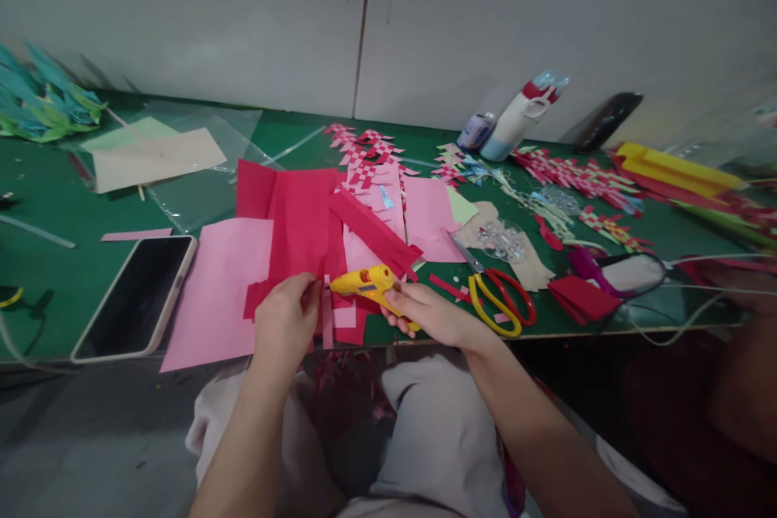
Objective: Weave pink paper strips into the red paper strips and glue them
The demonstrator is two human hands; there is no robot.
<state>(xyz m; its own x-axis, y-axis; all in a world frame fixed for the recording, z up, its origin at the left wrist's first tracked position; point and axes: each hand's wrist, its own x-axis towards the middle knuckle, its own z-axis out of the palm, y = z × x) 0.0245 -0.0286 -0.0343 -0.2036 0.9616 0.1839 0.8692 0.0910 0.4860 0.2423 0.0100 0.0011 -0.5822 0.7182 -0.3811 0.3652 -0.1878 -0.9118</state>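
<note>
My right hand (418,309) is wrapped round the handle of a yellow hot glue gun (364,282), its nozzle pointing left. Close to the nozzle, my left hand (290,307) pinches paper strips; a pink paper strip (328,316) hangs just right of the fingertips, and some red paper shows behind them. The hand hides part of what it holds. Under and behind both hands lie red paper sheets (307,214) and a pink paper sheet (224,291). A folded red strip (373,231) rests across the pile, above the glue gun.
Scissors (491,283) with yellow and red handles lie right of my right hand. A phone (137,295) lies at the left near the table's front edge. Woven paper pieces (370,150), a white bottle (515,121) and a can (477,132) stand farther back. A person's arm (749,388) shows at right.
</note>
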